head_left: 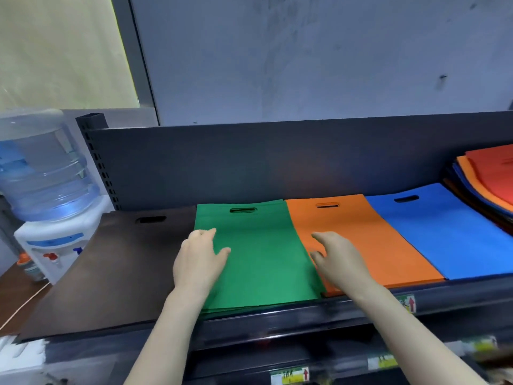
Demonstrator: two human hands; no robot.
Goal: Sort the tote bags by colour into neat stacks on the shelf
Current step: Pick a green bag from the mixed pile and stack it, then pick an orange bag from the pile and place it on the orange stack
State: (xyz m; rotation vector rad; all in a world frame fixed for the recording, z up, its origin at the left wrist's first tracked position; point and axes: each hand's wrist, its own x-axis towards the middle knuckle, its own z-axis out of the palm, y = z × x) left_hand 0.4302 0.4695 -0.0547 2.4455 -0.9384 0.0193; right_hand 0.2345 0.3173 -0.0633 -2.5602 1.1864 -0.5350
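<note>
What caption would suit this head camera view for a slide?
Left hand and right hand flank the green stack, between brown stack and orange stack, on the shelf.

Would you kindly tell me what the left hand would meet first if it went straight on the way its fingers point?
Probably the shelf's dark back panel: the left hand rests on the green stack, fingers aimed rearward; nothing else seems to intervene.

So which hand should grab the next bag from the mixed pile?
Probably the right hand: the mixed pile sits far right on the shelf; the left hand rests farther off, on the green stack.
</note>
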